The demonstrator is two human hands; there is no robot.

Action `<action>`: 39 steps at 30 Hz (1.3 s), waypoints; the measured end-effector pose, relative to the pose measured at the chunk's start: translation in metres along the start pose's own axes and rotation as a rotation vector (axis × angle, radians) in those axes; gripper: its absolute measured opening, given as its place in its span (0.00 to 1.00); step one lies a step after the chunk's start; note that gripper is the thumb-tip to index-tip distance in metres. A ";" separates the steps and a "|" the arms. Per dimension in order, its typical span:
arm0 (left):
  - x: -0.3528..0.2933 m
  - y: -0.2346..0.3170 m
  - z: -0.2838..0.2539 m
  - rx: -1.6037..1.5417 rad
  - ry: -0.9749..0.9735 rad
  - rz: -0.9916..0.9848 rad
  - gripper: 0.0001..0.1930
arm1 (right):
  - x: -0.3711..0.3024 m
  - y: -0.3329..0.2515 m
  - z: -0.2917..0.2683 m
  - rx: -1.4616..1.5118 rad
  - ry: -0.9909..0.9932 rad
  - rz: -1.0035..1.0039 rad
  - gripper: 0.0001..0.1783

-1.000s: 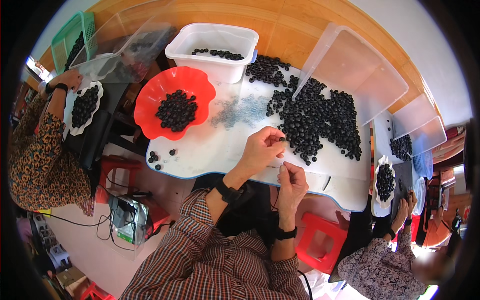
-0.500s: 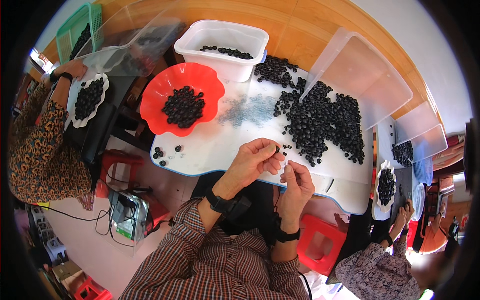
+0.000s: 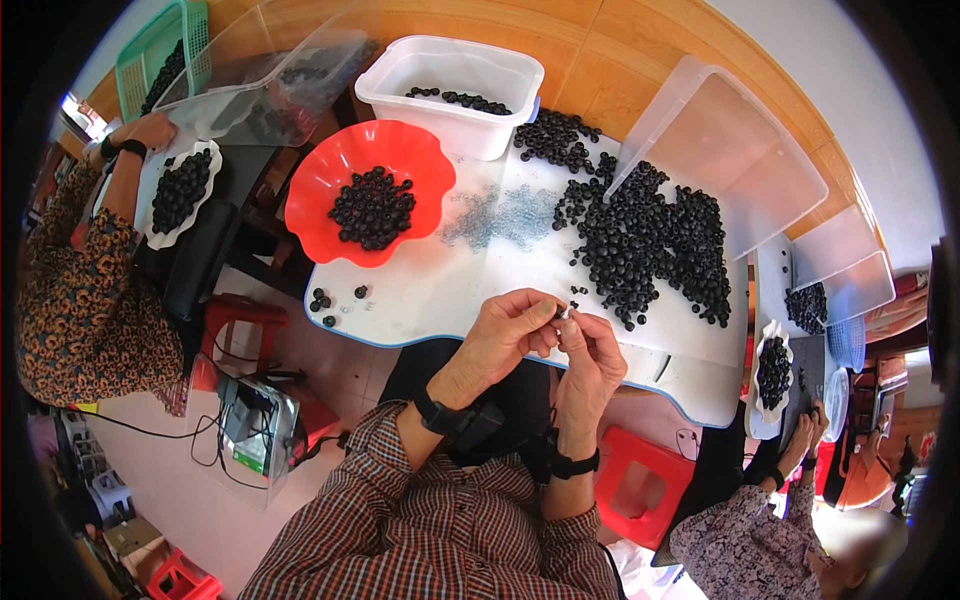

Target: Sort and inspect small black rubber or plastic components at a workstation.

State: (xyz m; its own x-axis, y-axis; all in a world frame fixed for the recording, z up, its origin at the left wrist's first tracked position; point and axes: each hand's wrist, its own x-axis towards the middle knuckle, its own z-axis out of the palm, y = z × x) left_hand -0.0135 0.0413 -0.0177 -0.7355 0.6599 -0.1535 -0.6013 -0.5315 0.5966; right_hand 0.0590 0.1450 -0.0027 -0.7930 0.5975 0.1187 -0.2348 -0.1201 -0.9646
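Note:
Over the near edge of the white table, both my hands meet in front of me. My left hand is closed, pinching a small round black part between thumb and fingertips. Closed as well, my right hand holds a tiny clear piece against that part; fingers hide much of both. Just beyond the hands lie a few loose black parts. A large heap of black parts spreads to the right, with a patch of tiny clear pieces left of it.
A red wavy-rimmed bowl holds black parts, as does a white tub behind it. A translucent bin leans over the heap. Co-workers sit on both sides. A red stool stands below the table.
My right hand has moved up and left to meet my left hand. The clear piece now touches the black part, where before the fingertips were apart.

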 end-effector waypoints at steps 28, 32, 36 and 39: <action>-0.016 0.001 -0.019 0.066 0.031 0.021 0.10 | -0.007 0.006 0.004 -0.190 -0.108 -0.081 0.08; -0.019 0.005 -0.023 0.150 0.044 0.004 0.09 | -0.006 0.000 0.006 -0.026 -0.147 0.108 0.06; -0.023 0.012 -0.030 0.267 0.014 -0.012 0.09 | -0.004 0.005 -0.001 0.116 -0.218 0.336 0.04; -0.024 0.012 -0.033 0.246 -0.020 -0.034 0.09 | -0.004 0.014 -0.006 0.174 -0.241 0.381 0.04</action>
State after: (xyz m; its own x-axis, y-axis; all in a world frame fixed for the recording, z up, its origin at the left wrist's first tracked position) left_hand -0.0129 0.0021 -0.0328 -0.7084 0.6868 -0.1629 -0.5297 -0.3647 0.7658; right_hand 0.0627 0.1457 -0.0180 -0.9439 0.2866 -0.1643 0.0234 -0.4381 -0.8986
